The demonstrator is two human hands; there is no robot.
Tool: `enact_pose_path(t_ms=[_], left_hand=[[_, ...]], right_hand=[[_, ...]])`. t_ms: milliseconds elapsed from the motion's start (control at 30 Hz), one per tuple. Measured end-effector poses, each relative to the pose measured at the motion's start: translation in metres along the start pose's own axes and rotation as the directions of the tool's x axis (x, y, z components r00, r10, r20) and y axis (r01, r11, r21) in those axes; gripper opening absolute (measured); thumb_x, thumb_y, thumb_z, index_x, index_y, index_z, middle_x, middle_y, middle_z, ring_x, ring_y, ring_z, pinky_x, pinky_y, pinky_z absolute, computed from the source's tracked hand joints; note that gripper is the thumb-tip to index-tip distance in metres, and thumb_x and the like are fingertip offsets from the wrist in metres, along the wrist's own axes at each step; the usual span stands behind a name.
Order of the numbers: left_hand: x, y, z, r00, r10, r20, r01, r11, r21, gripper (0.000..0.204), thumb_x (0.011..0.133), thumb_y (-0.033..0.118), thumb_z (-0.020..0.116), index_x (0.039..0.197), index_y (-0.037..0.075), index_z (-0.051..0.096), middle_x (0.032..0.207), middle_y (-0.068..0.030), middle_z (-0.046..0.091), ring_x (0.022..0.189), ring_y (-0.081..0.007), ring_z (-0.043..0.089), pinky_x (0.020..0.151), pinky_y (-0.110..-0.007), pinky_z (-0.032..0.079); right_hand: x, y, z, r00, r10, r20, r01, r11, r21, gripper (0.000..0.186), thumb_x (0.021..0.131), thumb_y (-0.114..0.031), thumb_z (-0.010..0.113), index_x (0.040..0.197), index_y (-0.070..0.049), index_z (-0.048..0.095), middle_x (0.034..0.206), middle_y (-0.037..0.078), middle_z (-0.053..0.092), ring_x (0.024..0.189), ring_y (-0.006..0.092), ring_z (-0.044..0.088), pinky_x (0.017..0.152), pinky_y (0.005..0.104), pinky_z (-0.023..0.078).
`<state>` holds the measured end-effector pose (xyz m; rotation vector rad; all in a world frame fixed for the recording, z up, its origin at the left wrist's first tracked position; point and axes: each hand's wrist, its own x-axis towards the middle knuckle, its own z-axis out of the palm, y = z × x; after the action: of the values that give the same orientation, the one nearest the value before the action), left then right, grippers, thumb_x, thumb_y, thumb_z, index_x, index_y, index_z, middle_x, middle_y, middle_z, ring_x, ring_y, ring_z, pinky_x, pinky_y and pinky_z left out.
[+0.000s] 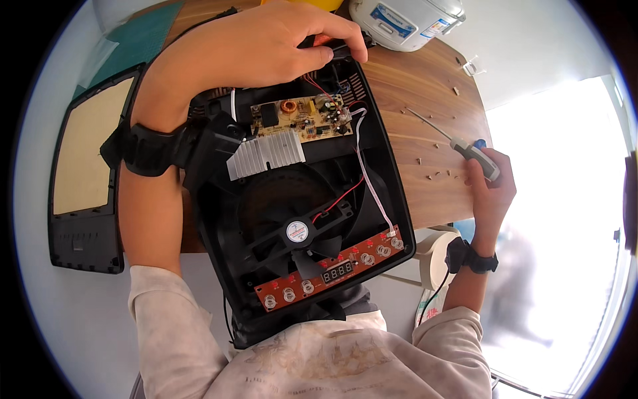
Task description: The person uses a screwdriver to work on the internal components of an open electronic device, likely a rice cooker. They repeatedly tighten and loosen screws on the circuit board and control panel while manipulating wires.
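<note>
Evidently the casing is open. At far left, a black-framed top panel (93,146) with a beige inset lies apart from it. The left hand (292,43) arches over the far end of the black appliance housing (382,149), consistent with an induction cooker. Its index finger and thumb stand apart, bent down toward the far right corner; whether they pinch anything cannot be told. The housing lies below these fingers, its long axis running from the far side toward the wearer, near end past the bench edge. Inside, far to near: power circuit board (302,116), finned aluminium heat sink (267,154), cooling fan (297,231), red control board (332,269). On the bench (438,73), to the right, small pieces, probably screws (419,161), lie scattered. At far right, the right hand's (495,189) fingers are wrapped round the handle of a screwdriver (460,145). Its shaft slants up and left, the tip apart from the housing. The left hand is the nearer to the housing.
</note>
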<state>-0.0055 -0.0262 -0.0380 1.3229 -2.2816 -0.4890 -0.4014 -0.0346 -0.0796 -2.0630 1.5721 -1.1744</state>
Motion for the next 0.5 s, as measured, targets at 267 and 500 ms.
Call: enact_pose_path(t_ms=[267, 500], left_hand=[[-0.016, -0.014, 0.008, 0.961, 0.181, -0.211, -0.164, 0.982, 0.096, 0.048, 0.093, 0.005, 0.055, 0.139, 0.018, 0.057, 0.122, -0.0080, 0.069, 0.099, -0.0232, 0.067, 0.087, -0.035, 0.052], [-0.030, -0.014, -0.004, 0.987, -0.127, -0.095, 0.137, 0.985, 0.106, 0.049, 0.092, 0.014, 0.059, 0.141, 0.018, 0.054, 0.117, -0.0104, 0.070, 0.098, -0.0252, 0.069, 0.087, -0.037, 0.054]], right_hand=[[-0.018, -0.039, -0.007, 0.999, -0.006, 0.036, 0.002, 0.994, 0.109, 0.021, 0.091, -0.005, 0.068, 0.110, 0.003, 0.062, 0.086, 0.010, 0.065, 0.072, 0.0146, 0.065, 0.059, 0.0268, 0.055], [-0.010, -0.088, 0.011, 0.957, -0.085, 0.277, 0.006, 0.961, 0.275, 0.022, 0.095, -0.017, 0.067, 0.105, 0.002, 0.060, 0.078, 0.010, 0.069, 0.067, 0.0176, 0.069, 0.060, 0.0253, 0.053]])
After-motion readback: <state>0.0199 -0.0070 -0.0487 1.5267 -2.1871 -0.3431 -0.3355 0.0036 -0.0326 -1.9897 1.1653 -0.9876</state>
